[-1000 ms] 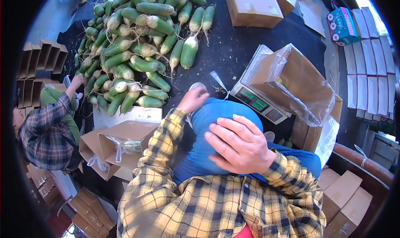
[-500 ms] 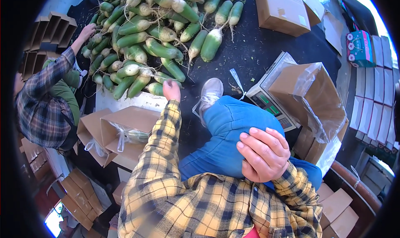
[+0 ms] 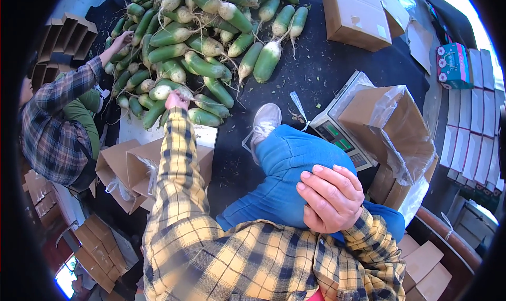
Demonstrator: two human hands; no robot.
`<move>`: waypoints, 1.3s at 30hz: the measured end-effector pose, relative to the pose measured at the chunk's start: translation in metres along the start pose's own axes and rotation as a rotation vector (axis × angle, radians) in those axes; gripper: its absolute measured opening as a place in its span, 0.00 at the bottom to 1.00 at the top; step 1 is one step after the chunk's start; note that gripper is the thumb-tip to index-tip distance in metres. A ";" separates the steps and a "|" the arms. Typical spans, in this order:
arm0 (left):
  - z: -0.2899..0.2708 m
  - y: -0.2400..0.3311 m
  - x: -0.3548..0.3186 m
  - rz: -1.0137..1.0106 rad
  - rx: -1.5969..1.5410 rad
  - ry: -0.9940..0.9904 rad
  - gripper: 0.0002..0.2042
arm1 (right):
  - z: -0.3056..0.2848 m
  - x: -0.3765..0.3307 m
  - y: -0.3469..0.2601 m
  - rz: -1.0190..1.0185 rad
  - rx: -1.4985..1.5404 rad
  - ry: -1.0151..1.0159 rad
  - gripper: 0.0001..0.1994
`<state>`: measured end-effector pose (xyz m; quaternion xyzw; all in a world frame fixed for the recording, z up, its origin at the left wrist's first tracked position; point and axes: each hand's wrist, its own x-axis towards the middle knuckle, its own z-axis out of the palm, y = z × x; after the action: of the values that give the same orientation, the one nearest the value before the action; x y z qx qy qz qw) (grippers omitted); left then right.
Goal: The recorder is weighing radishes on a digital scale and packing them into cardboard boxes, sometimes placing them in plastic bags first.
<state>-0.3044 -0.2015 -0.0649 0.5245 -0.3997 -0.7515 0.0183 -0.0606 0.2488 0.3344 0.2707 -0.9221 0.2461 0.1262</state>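
A large heap of green radishes with pale root ends fills the upper left. At its near edge, my left hand reaches in with fingers bent round the pale end of a radish; the fingertips are partly hidden. A green radish lies just to the right of that hand, on the edge of a white board. Above my blue-trousered thigh, my right hand is loosely closed, back of the fingers showing, with nothing visible in it. Its palm is hidden.
An open, plastic-lined carton stands on a digital scale at right. Open cartons sit below the heap. Another person's hand touches the heap's left side. A closed carton lies at the back.
My left hand has moved left from the radish at the near edge to another one. The other person's arm has shifted slightly. My right hand has stayed nearly still.
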 end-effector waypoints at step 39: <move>0.171 -0.284 -0.605 2.157 1.728 -1.336 0.28 | -0.115 -0.197 0.269 0.608 -0.568 -0.241 0.27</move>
<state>-0.0588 0.3615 0.2493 -0.5783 -0.8135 -0.0174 0.0593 -0.0378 0.5918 0.2561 -0.0318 -0.9991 -0.0248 0.0087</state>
